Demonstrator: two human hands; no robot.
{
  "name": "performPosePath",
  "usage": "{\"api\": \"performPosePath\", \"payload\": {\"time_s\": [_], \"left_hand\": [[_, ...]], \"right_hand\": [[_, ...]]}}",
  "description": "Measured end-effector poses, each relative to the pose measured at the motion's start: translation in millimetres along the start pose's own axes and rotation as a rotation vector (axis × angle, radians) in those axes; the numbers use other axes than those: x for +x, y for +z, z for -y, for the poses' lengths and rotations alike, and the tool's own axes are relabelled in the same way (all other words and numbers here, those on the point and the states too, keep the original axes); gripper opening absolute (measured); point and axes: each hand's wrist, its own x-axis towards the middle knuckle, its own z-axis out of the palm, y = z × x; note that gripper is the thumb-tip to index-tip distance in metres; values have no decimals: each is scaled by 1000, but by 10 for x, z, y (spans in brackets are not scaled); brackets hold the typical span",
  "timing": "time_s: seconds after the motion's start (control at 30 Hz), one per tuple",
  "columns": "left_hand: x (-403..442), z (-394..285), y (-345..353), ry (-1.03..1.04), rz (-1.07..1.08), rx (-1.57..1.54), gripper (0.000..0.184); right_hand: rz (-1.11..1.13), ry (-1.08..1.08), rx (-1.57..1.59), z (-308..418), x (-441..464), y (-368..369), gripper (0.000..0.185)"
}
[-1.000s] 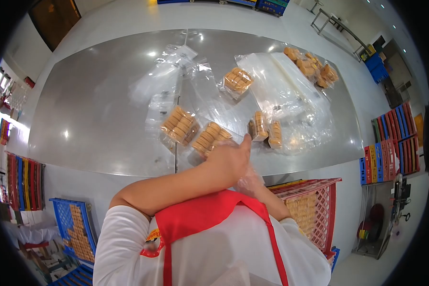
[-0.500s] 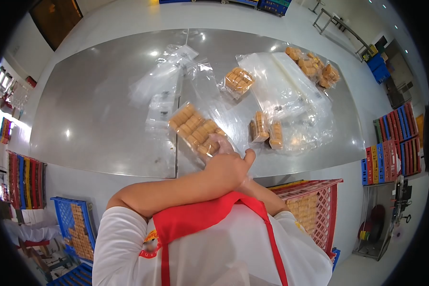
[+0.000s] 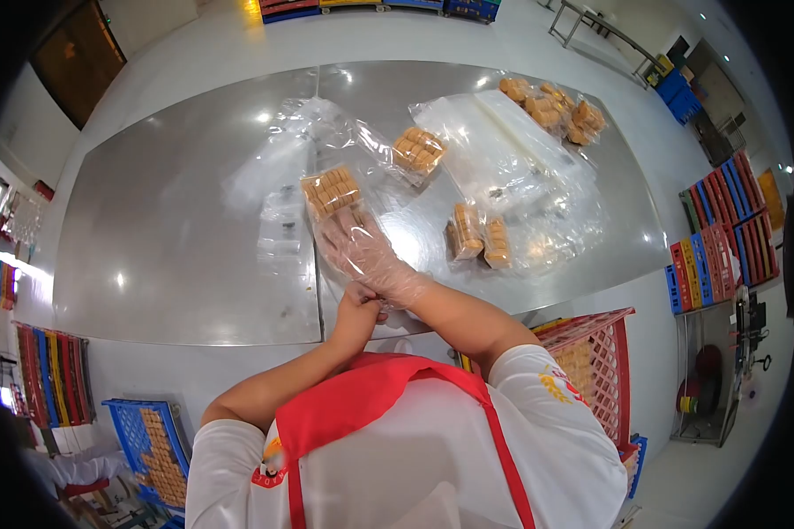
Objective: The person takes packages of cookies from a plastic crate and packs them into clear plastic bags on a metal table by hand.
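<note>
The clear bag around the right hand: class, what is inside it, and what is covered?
Inside the clear bag are rows of biscuits and the right hand. The biscuits' undersides and whatever lies beneath them cannot be seen.

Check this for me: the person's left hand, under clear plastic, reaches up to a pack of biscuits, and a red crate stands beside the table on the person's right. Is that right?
Not quite: the head view shows the right hand, under clear plastic, reaching up to the pack of biscuits. The red crate does stand beside the table on the person's right.
</note>
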Motion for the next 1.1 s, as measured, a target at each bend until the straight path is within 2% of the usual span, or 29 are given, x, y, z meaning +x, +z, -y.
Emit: {"api": "performPosePath", "payload": {"time_s": [0.07, 0.13, 0.17, 0.2, 0.27, 0.33, 0.4, 0.47, 0.53, 0.63, 0.73, 0.83, 0.93, 1.03, 1.1], "left_hand": [[49, 35, -40, -7, 40, 39, 26], [-29, -261, -131, -106, 248, 110, 31], [-102, -441, -189, -157, 367, 148, 34], [-157, -571, -274, -301, 468, 204, 37], [-239, -715, -456, -166, 760, 401, 34], [-493, -1022, -510, -223, 760, 286, 31], [-606, -1112, -632, -183, 722, 222, 29], [-616, -1084, -740, -106, 699, 91, 27], [-578, -1129, -702, -59, 620, 21, 27], [-425, -1220, -495, 61, 547, 29, 26], [-301, -1329, -238, 107, 518, 157, 26], [-247, -1414, -54, 97, 596, 207, 26], [-91, -1432, 43, 225, 570, 343, 30], [-13, -1543, 237, 670, 214, 514, 44], [53, -1646, 302, 720, 264, 440, 38]], "right_hand": [[5, -8, 31, 0, -29, 61, 53], [-32, -8, 34, -63, -80, -133, 56], [33, 51, 97, -39, -146, -113, 57], [97, 115, 154, 21, -210, -66, 58], [152, 175, 350, 74, -440, -269, 59], [98, 179, 686, 143, -798, -517, 60], [445, 269, 787, 101, -971, -885, 54], [2, 422, 417, 16, -1212, -1123, 34], [-169, 582, -29, -223, -1104, -1441, 27], [-29, 765, -134, -555, -989, -1481, 29], [-66, 697, -238, -729, -1081, -1023, 22], [-170, 650, -228, -871, -1081, -877, 15], [-265, 715, 36, -893, -1010, -1101, 10], [-321, 664, 228, -772, -747, -1559, 9], [-263, 660, 512, -704, -602, -1794, 7]]}}
